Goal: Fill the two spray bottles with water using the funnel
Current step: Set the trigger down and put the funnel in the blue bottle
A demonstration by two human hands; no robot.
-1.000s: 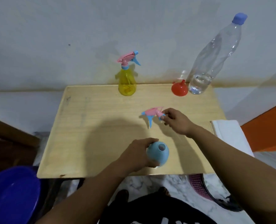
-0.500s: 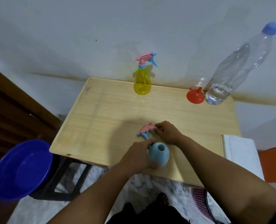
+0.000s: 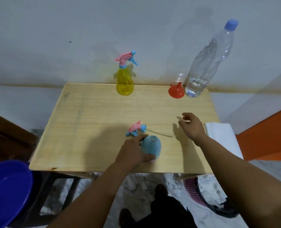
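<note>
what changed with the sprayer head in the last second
The right hand let go of the sprayer head, which now lies on the table beside the blue bottle, and drew back right, empty. The left hand still grips the blue bottle.

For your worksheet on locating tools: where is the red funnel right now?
In the head view the red funnel sits upside down at the table's far right, just left of the clear water bottle, well beyond the empty right hand.

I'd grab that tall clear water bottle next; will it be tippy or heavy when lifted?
The water bottle looks tall and narrow, so probably easy to tip. Water fills only its bottom part, so likely light. Its thin clear wall may dent under a firm squeeze.
</note>
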